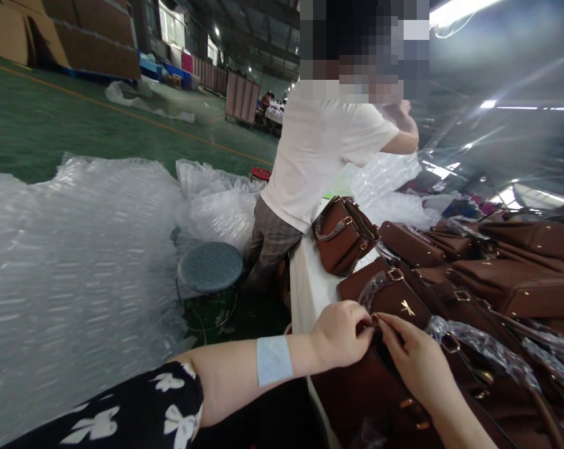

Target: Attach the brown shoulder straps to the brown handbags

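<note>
Brown handbag (pixel 361 396) at 5 o'clock, on desk (pixel 312 280). Left hand (pixel 342 333) and right hand (pixel 415 358): fingers pinched on small piece above bag's upper edge; too small to identify.

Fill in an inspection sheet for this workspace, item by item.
Surface: white tabletop, much of it under brown handbags.
Job's things: the handbags, one bearing a gold dragonfly emblem; several plastic-wrapped handles.
Clutter: clear plastic sheeting heaped beside the table.
Hands: left hand and right hand meet at the fingertips; anything pinched is unclear.
Cables: nothing seen on the table.
Surroundings: co-worker, round stool, green floor.
</note>
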Action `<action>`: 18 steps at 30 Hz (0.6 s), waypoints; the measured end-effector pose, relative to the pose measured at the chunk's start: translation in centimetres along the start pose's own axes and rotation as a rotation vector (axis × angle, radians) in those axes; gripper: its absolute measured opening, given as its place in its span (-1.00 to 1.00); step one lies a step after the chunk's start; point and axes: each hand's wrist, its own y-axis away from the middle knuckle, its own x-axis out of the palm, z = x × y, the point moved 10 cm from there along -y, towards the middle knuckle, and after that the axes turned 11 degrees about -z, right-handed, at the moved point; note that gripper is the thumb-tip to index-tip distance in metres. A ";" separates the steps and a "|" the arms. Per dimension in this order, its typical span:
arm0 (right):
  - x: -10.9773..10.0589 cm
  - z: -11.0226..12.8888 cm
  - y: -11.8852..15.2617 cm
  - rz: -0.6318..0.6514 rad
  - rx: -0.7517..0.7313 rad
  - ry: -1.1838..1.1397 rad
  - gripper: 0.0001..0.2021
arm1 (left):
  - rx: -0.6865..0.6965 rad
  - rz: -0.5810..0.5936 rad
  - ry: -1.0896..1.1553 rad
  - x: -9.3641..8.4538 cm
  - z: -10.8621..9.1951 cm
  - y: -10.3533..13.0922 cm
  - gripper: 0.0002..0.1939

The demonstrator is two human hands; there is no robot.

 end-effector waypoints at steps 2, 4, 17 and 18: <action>0.1 0.2 0.0 0.007 -0.015 0.013 -0.62 | 0.104 -0.017 -0.089 -0.3 -1.2 0.3 -0.89; 0.2 0.3 0.0 0.016 -0.027 0.023 -0.61 | 0.139 -0.011 -0.130 -0.2 -1.6 0.6 -0.88; 0.8 1.0 0.2 0.164 -0.039 0.126 -0.64 | 0.135 0.033 0.032 0.3 0.4 0.1 -0.90; 0.7 1.2 0.2 0.161 -0.044 0.131 -0.64 | 0.128 0.043 0.054 0.3 0.7 -0.1 -0.90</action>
